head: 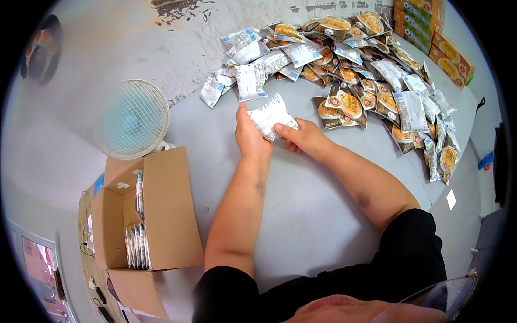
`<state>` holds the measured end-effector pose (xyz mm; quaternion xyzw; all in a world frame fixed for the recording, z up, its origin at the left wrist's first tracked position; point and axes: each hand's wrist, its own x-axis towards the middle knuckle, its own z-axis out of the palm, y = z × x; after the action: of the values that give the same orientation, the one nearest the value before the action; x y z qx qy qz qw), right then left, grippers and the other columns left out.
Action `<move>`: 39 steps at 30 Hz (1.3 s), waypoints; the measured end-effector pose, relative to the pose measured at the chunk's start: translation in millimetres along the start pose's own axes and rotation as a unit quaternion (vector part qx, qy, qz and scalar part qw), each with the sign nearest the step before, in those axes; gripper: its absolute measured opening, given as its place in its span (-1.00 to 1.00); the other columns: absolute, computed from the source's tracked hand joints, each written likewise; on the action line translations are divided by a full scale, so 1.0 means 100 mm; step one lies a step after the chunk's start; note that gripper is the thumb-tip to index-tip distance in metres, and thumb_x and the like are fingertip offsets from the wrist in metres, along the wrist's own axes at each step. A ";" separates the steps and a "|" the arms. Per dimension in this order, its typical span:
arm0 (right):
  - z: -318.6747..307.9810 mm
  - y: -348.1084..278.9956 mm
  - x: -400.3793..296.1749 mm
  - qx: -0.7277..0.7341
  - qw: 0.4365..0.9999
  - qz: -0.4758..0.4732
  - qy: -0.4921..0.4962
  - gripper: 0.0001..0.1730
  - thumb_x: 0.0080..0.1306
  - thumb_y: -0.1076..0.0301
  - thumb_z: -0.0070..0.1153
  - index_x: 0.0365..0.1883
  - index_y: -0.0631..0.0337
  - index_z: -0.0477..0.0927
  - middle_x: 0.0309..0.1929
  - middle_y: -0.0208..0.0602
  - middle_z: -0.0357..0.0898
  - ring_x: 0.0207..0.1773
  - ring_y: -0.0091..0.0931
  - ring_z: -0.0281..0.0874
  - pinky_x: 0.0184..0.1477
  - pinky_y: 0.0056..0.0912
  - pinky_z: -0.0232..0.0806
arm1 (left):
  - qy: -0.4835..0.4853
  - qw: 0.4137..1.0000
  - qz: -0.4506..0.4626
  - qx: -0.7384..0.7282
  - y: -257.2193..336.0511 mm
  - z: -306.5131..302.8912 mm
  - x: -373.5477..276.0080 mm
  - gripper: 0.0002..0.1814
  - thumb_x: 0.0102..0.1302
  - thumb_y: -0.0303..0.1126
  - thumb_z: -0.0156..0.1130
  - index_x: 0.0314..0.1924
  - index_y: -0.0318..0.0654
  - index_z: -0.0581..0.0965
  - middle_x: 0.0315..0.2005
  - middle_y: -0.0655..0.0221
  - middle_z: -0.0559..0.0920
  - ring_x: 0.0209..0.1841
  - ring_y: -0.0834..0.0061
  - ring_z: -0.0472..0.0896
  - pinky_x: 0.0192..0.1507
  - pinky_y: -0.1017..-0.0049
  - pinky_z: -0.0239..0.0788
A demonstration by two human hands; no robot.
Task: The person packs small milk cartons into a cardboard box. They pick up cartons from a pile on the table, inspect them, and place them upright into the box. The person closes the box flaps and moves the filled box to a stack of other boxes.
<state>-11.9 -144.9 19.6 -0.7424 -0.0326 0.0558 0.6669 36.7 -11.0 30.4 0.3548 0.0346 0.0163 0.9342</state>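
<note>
Between my hands, above the grey table [307, 218], is a white printed sachet [271, 117] with its back face up. My left hand [251, 131] supports it from the left side, thumb pointing up along the edge. On the other side my right hand [305, 137] grips the lower right corner, with the thumb on top and fingers beneath. Just beyond my left thumb lies another sachet [251, 82], white back up. A large heap of brown and white sachets [347, 107] curves across the back and right of the table.
At my left an open cardboard box [167, 210] holds a row of upright sachets [136, 246]. Behind it stands a desk fan [135, 119] with a pale grille. Orange and green cartons [416, 26] are stacked at the far right, with orange cartons [450, 60] beside them.
</note>
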 end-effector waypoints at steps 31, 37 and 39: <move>-0.08 -0.02 -0.07 0.167 0.955 0.099 -0.223 -0.60 0.23 0.11 0.35 -0.14 0.23 0.60 -0.33 -0.29 0.65 -0.36 -0.53 0.63 -0.30 -0.46 0.51 | -0.165 0.969 -0.029 0.181 0.17 -0.09 0.03 -0.47 0.46 0.16 0.01 -0.49 -0.12 0.39 -0.56 0.42 0.46 -0.50 0.57 0.44 -0.45 0.50 0.37; 0.04 0.05 -0.02 0.062 0.990 0.093 -0.083 -0.66 0.28 0.16 0.28 -0.13 0.22 0.60 -0.33 -0.25 0.65 -0.25 -0.39 0.65 -0.23 -0.35 0.51 | -0.155 0.954 0.105 0.236 0.08 -0.15 0.13 -0.47 0.45 0.17 0.02 -0.25 -0.24 0.46 -0.36 0.36 0.55 -0.30 0.56 0.52 -0.22 0.50 0.40; 0.12 0.08 -0.06 -0.127 0.991 -0.036 0.031 -0.68 0.26 0.26 0.23 -0.08 0.24 0.58 -0.30 -0.17 0.64 -0.16 -0.23 0.62 -0.10 -0.27 0.48 | -0.101 0.933 0.169 0.301 0.03 -0.16 0.18 -0.44 0.41 0.19 0.07 -0.18 -0.26 0.46 -0.28 0.34 0.56 -0.24 0.58 0.49 -0.16 0.53 0.36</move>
<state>-19.3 -134.1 10.9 -0.8210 -0.0452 0.0045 0.5691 53.4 2.5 19.3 0.6195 -0.1177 0.1269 0.7657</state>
